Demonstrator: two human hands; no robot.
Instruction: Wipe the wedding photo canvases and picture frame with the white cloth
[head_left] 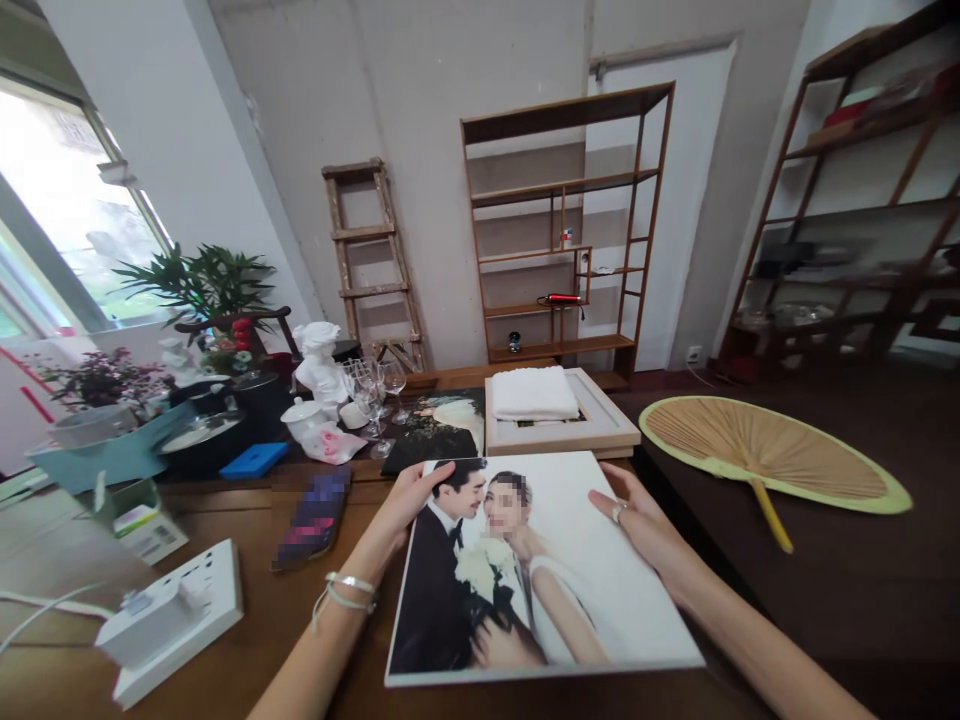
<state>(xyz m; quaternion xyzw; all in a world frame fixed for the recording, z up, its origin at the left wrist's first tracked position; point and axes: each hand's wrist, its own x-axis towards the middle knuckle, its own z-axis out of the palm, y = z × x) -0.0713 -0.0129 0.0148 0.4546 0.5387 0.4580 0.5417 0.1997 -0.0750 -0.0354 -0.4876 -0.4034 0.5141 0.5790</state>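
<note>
A wedding photo panel point(637, 610) with a white edge is held up in front of me, tilted back over the brown table. My left hand point(411, 503) grips its left upper edge, thumb on the front face. On the opposite edge, my right hand point(636, 520) holds it the same way, a ring on one finger; the other fingers are hidden behind the panel. Just beyond lies a pale wooden frame point(615, 432) with a folded white towel point(534, 392) on it. A dark picture panel point(439, 425) lies to the left of that frame.
At right lies a palm-leaf fan point(750, 450). On the left are a white power strip point(180, 620), a phone-shaped purple item point(313, 515), a blue box point(253, 460), wine glasses point(375, 390) and a white bust point(319, 365). A wooden shelf point(562, 185) and ladder point(367, 235) stand behind.
</note>
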